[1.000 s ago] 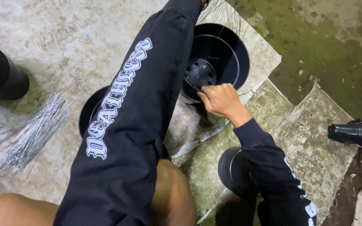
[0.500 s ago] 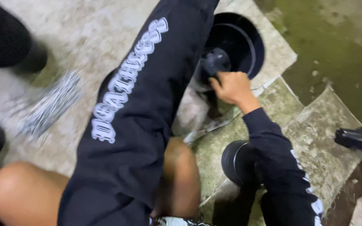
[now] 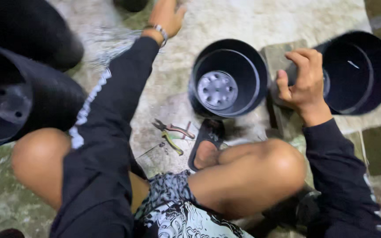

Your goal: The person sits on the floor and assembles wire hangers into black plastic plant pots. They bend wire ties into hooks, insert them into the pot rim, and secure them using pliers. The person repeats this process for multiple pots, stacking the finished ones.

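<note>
My left hand [image 3: 166, 15] stretches far forward to the top edge, fingers apart, just beyond a blurred bundle of thin grey wires [image 3: 111, 42]; it holds nothing that I can see. My right hand [image 3: 305, 81] is curled loosely against the side of a black plastic pot [image 3: 358, 70] lying tilted at the right; nothing shows between its fingers. Another black pot [image 3: 228, 83], with a smaller one nested inside and a holed bottom, stands between my hands. Pliers with red and yellow handles [image 3: 173, 134] lie on the ground by my knee.
Two large black pots [image 3: 18, 97] [image 3: 31, 31] lie on their sides at the left. My foot in a black sandal [image 3: 206, 147] rests below the middle pot. The ground is rough concrete slabs [image 3: 261, 17] with mossy patches [image 3: 378, 145] at the right.
The view has swung around. My left arm now reaches forward to the wire bundle. My right hand has left the pot's bottom and sits against the right-hand pot's side.
</note>
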A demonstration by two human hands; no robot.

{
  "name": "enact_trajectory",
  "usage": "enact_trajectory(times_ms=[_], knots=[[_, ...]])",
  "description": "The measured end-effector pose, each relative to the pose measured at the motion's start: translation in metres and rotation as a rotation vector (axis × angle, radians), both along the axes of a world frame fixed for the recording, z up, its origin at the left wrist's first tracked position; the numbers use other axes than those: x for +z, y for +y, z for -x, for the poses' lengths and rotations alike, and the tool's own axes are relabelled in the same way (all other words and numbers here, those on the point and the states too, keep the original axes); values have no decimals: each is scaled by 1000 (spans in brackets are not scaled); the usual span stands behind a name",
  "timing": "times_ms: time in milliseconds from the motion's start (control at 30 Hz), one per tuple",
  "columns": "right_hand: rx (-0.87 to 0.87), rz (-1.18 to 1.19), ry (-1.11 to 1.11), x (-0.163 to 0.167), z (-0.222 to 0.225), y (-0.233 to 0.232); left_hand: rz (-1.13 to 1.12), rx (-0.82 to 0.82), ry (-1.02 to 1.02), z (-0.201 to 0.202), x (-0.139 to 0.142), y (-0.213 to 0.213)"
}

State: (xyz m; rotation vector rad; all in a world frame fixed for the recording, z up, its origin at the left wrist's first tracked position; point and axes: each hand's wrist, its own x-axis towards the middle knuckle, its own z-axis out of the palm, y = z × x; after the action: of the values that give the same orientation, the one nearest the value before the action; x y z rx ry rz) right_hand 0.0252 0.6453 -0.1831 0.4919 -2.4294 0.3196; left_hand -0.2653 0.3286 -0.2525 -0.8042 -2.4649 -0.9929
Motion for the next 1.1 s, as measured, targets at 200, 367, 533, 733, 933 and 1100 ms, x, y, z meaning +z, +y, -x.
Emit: enact_trajectory(times_ms=[200,367,533,733,933,1100], knots=[[290,-119,-286,18,97,-108,489,286,-610,-32,-120,-134],[472,-225,-440,-1,124,-182,587,428,-594,-45,-186,-185],[482,-206,-566,-21,136,-206,668,447,-300,-6,-207,-213],[431,-150,-640,-43,153,-214,722,474,-48,68,-209,-233],[419,-117,-659,-43,150,-206,717,422,-387,80,-229,-227],[429,-84,-671,-46,150,-203,852,265,-381,53,-241,-223]])
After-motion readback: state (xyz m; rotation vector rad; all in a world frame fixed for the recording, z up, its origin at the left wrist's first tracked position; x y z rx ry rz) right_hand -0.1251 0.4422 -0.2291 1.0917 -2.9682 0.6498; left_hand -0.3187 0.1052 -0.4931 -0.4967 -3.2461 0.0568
